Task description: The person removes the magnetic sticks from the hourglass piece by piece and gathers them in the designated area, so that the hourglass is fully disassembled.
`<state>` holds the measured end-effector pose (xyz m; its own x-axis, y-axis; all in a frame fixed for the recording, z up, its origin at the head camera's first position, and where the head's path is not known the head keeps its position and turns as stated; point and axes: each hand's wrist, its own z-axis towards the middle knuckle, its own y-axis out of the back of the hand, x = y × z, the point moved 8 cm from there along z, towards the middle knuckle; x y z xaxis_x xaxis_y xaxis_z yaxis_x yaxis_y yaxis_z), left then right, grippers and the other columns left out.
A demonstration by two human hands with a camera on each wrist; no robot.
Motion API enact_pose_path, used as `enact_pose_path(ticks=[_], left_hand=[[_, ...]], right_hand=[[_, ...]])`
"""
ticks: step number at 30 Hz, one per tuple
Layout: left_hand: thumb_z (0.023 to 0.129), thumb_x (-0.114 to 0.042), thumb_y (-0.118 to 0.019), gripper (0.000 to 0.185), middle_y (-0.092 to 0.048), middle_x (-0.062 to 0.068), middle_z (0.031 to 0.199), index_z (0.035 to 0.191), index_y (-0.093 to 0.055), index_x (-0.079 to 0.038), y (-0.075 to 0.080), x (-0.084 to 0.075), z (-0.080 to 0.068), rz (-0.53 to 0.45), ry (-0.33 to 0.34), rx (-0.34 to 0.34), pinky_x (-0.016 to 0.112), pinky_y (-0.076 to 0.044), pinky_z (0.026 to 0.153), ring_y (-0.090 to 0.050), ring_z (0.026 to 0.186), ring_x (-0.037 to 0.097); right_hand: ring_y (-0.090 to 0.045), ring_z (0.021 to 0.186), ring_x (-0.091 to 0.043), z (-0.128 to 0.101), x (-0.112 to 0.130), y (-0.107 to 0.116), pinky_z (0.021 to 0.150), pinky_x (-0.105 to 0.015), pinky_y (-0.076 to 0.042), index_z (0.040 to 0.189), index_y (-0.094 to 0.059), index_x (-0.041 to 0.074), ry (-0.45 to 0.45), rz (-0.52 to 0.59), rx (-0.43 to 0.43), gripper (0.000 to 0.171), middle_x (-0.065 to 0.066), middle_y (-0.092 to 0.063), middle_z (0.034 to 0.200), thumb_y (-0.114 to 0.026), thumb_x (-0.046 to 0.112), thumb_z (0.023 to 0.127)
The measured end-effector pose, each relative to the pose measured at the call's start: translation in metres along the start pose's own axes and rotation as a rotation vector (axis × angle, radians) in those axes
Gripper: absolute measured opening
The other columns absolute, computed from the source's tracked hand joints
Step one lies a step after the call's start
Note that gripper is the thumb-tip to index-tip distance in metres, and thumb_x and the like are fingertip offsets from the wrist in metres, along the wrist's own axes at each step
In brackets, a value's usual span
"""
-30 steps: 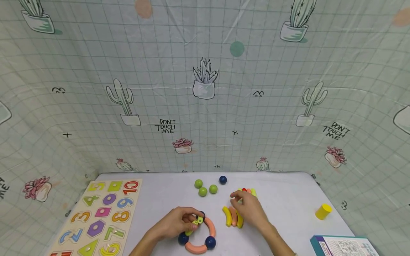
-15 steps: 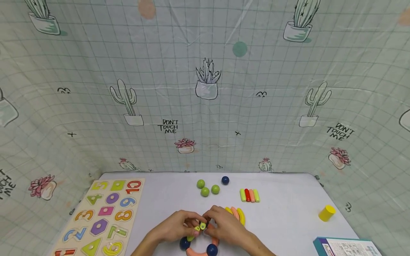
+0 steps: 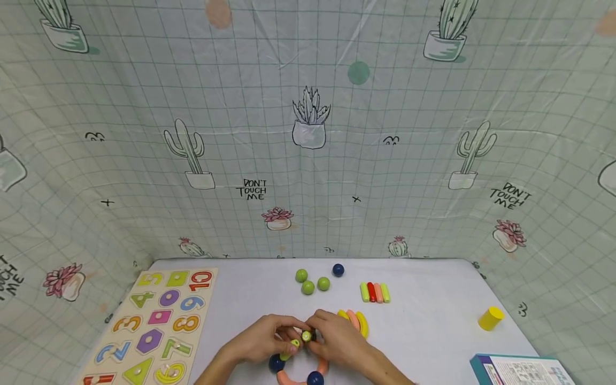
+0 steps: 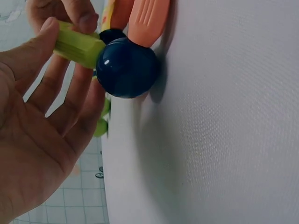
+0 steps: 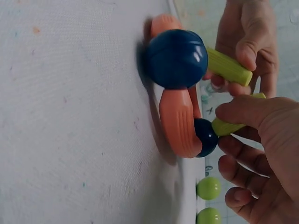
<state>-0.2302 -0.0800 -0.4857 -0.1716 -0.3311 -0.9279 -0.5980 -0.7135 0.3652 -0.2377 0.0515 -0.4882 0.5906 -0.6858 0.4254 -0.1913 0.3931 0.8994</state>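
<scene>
On the table, curved orange rods and blue balls make a ring-like frame. My left hand pinches a short green rod between thumb and fingers; the rod slants up from the left blue ball. At the far blue ball, my right hand pinches a second green rod, which meets that ball. The upper ends of the two rods stand close together but apart in the head view. My fingers partly cover both rods and the far ball.
Beyond the hands lie several green balls and one blue ball. Straight coloured rods and curved rods lie to the right. A number puzzle board is at left; a yellow cylinder and a box are at right.
My right hand has come left from above the curved rods to the ring and now pinches the far green rod. My left hand has stayed at its green rod.
</scene>
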Motion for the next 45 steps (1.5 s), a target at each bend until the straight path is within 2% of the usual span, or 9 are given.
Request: enact_pose_path(ticks=[4,7,15,20,24,29,39,42,45], left_hand=[[0.088,-0.006,-0.076,0.036,-0.075,0.007,0.098,0.123,-0.070,-0.013,0.011,0.001,-0.001,0.034,-0.010,-0.077,0.022,-0.049,0.070,-0.065,0.083,0.011],[0.088,-0.006,-0.076,0.036,-0.075,0.007,0.098,0.123,-0.069,-0.009,0.017,0.002,-0.003,0.053,-0.006,-0.105,0.022,-0.049,0.070,-0.065,0.082,0.011],[0.085,-0.015,-0.081,0.037,-0.071,-0.002,0.096,0.120,-0.071,-0.011,0.025,0.007,-0.006,0.142,0.043,-0.120,0.025,-0.049,0.071,-0.063,0.085,0.012],[0.080,-0.012,-0.084,0.033,-0.067,-0.007,0.092,0.111,-0.074,-0.013,0.025,0.013,-0.010,0.209,0.072,-0.101,0.025,-0.047,0.069,-0.060,0.080,0.010],[0.078,-0.006,-0.085,0.029,-0.066,-0.007,0.087,0.103,-0.074,-0.013,0.023,0.018,-0.011,0.200,0.086,-0.089,0.024,-0.047,0.064,-0.058,0.072,0.010],[0.076,-0.005,-0.085,0.030,-0.065,-0.006,0.088,0.101,-0.071,-0.015,0.021,0.020,-0.012,0.183,0.094,-0.081,0.025,-0.047,0.064,-0.059,0.073,0.011],[0.076,-0.005,-0.086,0.033,-0.065,-0.004,0.088,0.102,-0.070,-0.016,0.022,0.019,-0.013,0.193,0.106,-0.090,0.026,-0.047,0.064,-0.059,0.074,0.014],[0.076,-0.005,-0.086,0.033,-0.065,-0.004,0.089,0.103,-0.070,-0.016,0.022,0.019,-0.013,0.191,0.109,-0.091,0.026,-0.047,0.064,-0.059,0.075,0.014],[0.076,-0.005,-0.086,0.034,-0.065,-0.004,0.089,0.104,-0.070,-0.016,0.022,0.018,-0.014,0.186,0.117,-0.090,0.026,-0.046,0.064,-0.059,0.075,0.014]], right_hand=[[-0.049,0.075,0.004,0.001,-0.002,0.003,0.068,-0.020,-0.047,0.107,-0.072,0.023,-0.013,-0.046,-0.037,0.023,0.018,-0.059,0.091,-0.079,0.032,0.086],[-0.049,0.074,0.004,0.000,-0.005,0.004,0.067,-0.020,-0.047,0.105,-0.073,0.023,-0.028,-0.057,-0.038,0.022,0.019,-0.061,0.089,-0.079,0.033,0.086],[-0.049,0.073,0.002,-0.002,-0.011,0.003,0.066,-0.020,-0.047,0.105,-0.072,0.022,-0.054,-0.038,-0.032,0.021,0.015,-0.065,0.094,-0.076,0.033,0.089],[-0.047,0.071,0.002,-0.005,-0.014,0.003,0.062,-0.019,-0.043,0.104,-0.072,0.020,-0.069,-0.015,-0.029,0.019,0.013,-0.065,0.094,-0.076,0.031,0.089],[-0.047,0.070,0.001,-0.005,-0.016,0.004,0.061,-0.019,-0.043,0.106,-0.071,0.020,-0.095,0.017,-0.017,0.021,0.013,-0.064,0.094,-0.076,0.031,0.089],[-0.048,0.070,-0.001,-0.004,-0.018,0.001,0.062,-0.019,-0.043,0.112,-0.070,0.019,-0.134,0.049,0.002,0.024,0.013,-0.061,0.091,-0.075,0.029,0.090],[-0.049,0.071,-0.002,-0.005,-0.023,0.008,0.065,-0.020,-0.048,0.110,-0.068,0.016,-0.151,0.041,-0.043,0.023,0.011,-0.058,0.093,-0.072,0.024,0.089],[-0.049,0.070,-0.003,-0.004,-0.026,0.014,0.062,-0.020,-0.047,0.107,-0.068,0.016,-0.154,0.089,-0.074,0.020,0.009,-0.058,0.090,-0.071,0.019,0.087],[-0.051,0.071,-0.005,-0.005,-0.034,0.021,0.061,-0.021,-0.046,0.100,-0.067,0.017,-0.170,0.197,-0.091,0.011,0.008,-0.058,0.086,-0.070,0.017,0.089]])
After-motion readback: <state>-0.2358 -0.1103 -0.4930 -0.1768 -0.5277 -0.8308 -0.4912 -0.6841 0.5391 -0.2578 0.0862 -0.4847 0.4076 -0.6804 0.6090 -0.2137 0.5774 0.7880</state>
